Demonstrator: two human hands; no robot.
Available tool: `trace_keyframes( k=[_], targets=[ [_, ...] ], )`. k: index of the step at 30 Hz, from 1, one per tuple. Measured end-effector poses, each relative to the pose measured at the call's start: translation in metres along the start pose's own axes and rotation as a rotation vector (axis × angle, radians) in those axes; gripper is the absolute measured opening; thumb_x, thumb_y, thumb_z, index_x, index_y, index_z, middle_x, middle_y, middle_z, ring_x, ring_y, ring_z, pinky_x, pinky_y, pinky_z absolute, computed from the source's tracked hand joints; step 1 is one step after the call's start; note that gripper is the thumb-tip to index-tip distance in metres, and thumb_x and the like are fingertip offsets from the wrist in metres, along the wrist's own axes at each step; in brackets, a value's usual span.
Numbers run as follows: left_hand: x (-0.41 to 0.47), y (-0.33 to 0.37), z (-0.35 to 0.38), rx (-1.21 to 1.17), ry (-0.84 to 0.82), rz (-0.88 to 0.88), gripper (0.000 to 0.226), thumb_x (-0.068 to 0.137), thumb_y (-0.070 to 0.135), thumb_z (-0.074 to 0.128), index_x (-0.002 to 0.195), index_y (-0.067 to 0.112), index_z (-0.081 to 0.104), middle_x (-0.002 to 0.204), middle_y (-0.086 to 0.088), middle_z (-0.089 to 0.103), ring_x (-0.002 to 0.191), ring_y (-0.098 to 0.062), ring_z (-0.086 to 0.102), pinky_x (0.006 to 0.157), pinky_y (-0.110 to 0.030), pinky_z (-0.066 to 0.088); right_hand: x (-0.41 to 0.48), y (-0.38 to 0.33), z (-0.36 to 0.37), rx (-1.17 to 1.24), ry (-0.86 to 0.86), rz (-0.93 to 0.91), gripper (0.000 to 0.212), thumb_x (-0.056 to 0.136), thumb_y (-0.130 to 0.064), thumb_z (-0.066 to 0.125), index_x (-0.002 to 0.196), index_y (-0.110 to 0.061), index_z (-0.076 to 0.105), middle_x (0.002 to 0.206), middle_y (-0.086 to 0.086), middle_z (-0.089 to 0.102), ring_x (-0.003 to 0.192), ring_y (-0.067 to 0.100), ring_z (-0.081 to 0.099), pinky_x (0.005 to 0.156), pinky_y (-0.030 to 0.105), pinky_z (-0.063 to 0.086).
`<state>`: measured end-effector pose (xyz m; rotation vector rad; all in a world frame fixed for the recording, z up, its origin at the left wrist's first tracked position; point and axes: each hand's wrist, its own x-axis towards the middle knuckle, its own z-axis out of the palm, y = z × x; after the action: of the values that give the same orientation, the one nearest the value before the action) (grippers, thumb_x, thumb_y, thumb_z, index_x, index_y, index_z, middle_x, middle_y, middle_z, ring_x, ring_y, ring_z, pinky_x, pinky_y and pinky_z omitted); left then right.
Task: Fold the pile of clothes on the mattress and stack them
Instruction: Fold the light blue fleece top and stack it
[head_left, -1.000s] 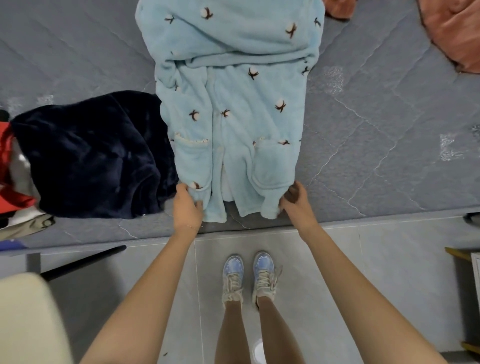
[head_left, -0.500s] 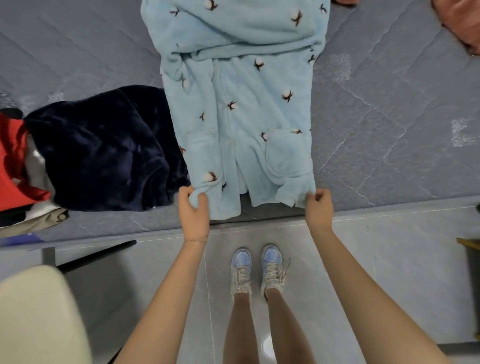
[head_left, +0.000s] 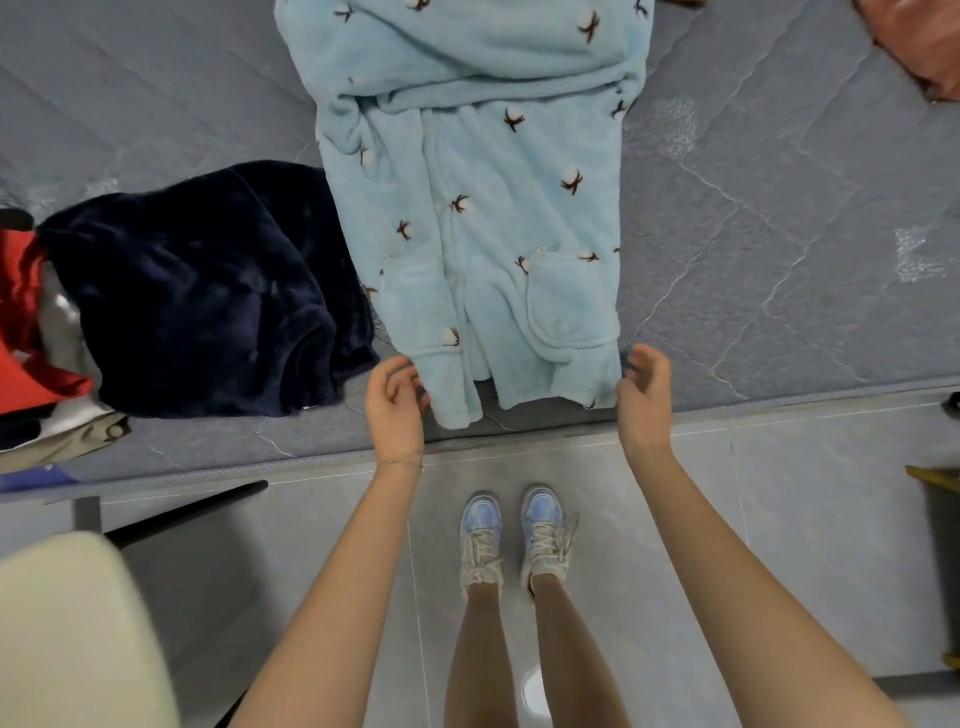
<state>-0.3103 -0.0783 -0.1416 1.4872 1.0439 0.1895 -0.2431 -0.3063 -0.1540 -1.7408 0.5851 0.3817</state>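
Hem released since earlier | left hand (head_left: 397, 405), right hand (head_left: 644, 397): fingers loosely curled, empty, beside blue robe (head_left: 493, 208) corners | regrip both corners evenly, fold squarely up the mattress (head_left: 779, 208).

We see soft, even, fairly bright light with a cool cast, seemingly from overhead. It leaves only faint shadows along the robe (head_left: 483, 218) and under the mattress (head_left: 779, 218) edge, plus one pale glare patch on the floor (head_left: 779, 545) between the legs. The wide lens bows the mattress edge and stretches the arms toward the lower corners. The cream chair (head_left: 67, 634) at lower left is blurred, and the navy fleece (head_left: 208, 291) is too dark for us to see most of its folds.
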Motion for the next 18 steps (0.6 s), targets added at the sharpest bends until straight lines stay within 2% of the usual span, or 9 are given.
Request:
trace_keyframes(
  k=[1, 3, 5, 7, 8, 11, 14, 16, 18],
  targets=[
    [0.003, -0.006, 0.0, 0.055, -0.032, 0.021, 0.026, 0.095, -0.009, 0.045, 0.106, 0.011, 0.057, 0.098, -0.003, 0.062, 0.084, 0.001, 0.06, 0.08, -0.023, 0.05, -0.002, 0.002, 0.0, -0.034, -0.069, -0.019, 0.044, 0.089, 0.012, 0.044, 0.123, -0.016, 0.047, 0.12, 0.001, 0.051, 0.113, 0.017, 0.051, 0.093, 0.019, 0.045],
    [0.009, -0.016, -0.002, 0.168, -0.114, 0.083, 0.032, 0.089, -0.007, 0.058, 0.119, 0.004, 0.057, 0.114, -0.012, 0.058, 0.102, -0.008, 0.057, 0.093, -0.025, 0.046, -0.006, 0.008, 0.001, -0.056, -0.171, -0.023, 0.047, 0.091, 0.004, 0.052, 0.135, -0.012, 0.045, 0.13, 0.001, 0.05, 0.121, 0.015, 0.048, 0.098, 0.021, 0.041],
    [0.01, -0.017, -0.002, 0.218, -0.163, 0.118, 0.046, 0.088, -0.002, 0.064, 0.131, 0.005, 0.051, 0.128, -0.012, 0.053, 0.118, -0.018, 0.051, 0.107, -0.028, 0.039, -0.012, 0.007, 0.002, -0.009, -0.171, 0.029, 0.045, 0.098, -0.015, 0.054, 0.141, -0.016, 0.043, 0.135, -0.004, 0.047, 0.124, 0.008, 0.045, 0.095, 0.014, 0.038],
    [0.009, -0.014, 0.0, 0.18, -0.215, 0.137, 0.047, 0.088, -0.003, 0.064, 0.13, 0.01, 0.049, 0.132, -0.008, 0.053, 0.124, -0.019, 0.049, 0.111, -0.028, 0.036, -0.014, 0.008, 0.003, 0.043, -0.14, 0.095, 0.045, 0.099, -0.031, 0.052, 0.142, -0.019, 0.043, 0.137, -0.008, 0.046, 0.124, 0.004, 0.043, 0.091, 0.01, 0.035],
    [0.01, -0.013, 0.001, 0.166, -0.219, 0.144, 0.046, 0.088, -0.004, 0.063, 0.129, 0.012, 0.05, 0.13, -0.007, 0.055, 0.124, -0.02, 0.05, 0.111, -0.03, 0.036, -0.013, 0.01, 0.004, 0.039, -0.137, 0.113, 0.048, 0.097, -0.038, 0.054, 0.14, -0.02, 0.045, 0.138, -0.007, 0.046, 0.124, 0.005, 0.044, 0.095, 0.013, 0.036],
    [0.015, -0.011, 0.001, 0.126, -0.172, 0.145, 0.027, 0.09, -0.005, 0.057, 0.113, 0.01, 0.056, 0.111, -0.003, 0.062, 0.11, -0.017, 0.057, 0.106, -0.036, 0.042, -0.01, 0.011, 0.006, -0.062, -0.162, 0.109, 0.048, 0.089, -0.047, 0.063, 0.128, -0.021, 0.051, 0.132, -0.005, 0.046, 0.123, 0.009, 0.045, 0.106, 0.029, 0.036],
    [0.013, -0.002, 0.001, 0.092, -0.166, 0.208, 0.016, 0.094, -0.008, 0.05, 0.095, 0.007, 0.055, 0.088, 0.002, 0.057, 0.085, -0.003, 0.054, 0.09, -0.026, 0.047, -0.006, 0.008, 0.013, -0.107, -0.162, 0.117, 0.035, 0.086, -0.046, 0.068, 0.112, -0.028, 0.052, 0.125, -0.003, 0.047, 0.119, 0.012, 0.045, 0.104, 0.031, 0.037],
    [0.01, 0.005, 0.0, 0.069, -0.169, 0.25, 0.018, 0.095, -0.008, 0.047, 0.091, 0.008, 0.053, 0.083, 0.002, 0.053, 0.079, -0.002, 0.05, 0.081, -0.021, 0.045, -0.006, 0.004, 0.017, -0.148, -0.163, 0.102, 0.043, 0.073, -0.059, 0.07, 0.098, -0.027, 0.06, 0.12, 0.001, 0.054, 0.114, 0.015, 0.051, 0.101, 0.033, 0.041],
    [0.007, 0.013, -0.004, 0.088, -0.148, 0.293, 0.027, 0.096, -0.008, 0.043, 0.085, 0.016, 0.047, 0.077, 0.003, 0.046, 0.071, -0.001, 0.043, 0.07, -0.016, 0.04, -0.005, 0.001, 0.02, -0.172, -0.141, 0.069, 0.039, 0.067, -0.058, 0.071, 0.076, -0.022, 0.061, 0.098, 0.004, 0.059, 0.095, 0.015, 0.054, 0.088, 0.032, 0.044]
  ],
)
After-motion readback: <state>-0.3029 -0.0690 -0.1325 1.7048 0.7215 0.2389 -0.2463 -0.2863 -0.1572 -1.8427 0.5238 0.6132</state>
